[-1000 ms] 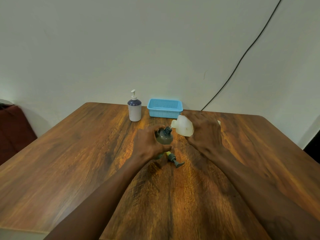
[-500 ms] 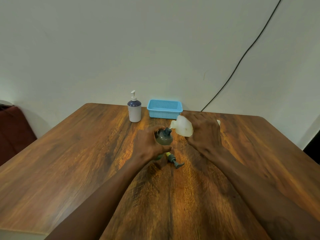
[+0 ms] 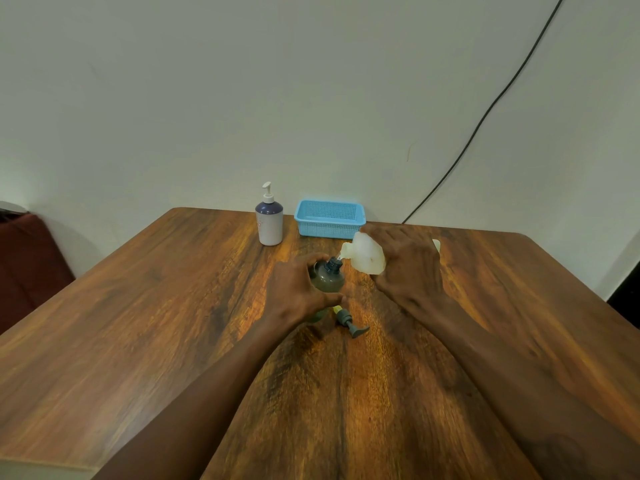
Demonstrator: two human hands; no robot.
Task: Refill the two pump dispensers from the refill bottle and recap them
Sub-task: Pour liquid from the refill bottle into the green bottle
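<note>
Fingers of my left hand [image 3: 294, 292] clasp the upright grey dispenser [image 3: 329, 280] at mid-counter [image 3: 138, 306]; right hand [image 3: 407, 268] grips the refill bottle [image 3: 365, 254], long axis tipped leftward, spout at the dispenser's open neck. Removed pump [image 3: 349, 322] lies beside it.

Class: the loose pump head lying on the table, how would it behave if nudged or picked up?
The pump head looks like small plastic, so probably light and stiff. It lies on its side on the table; its round collar might roll slightly, though the spout would likely stop it.
</note>
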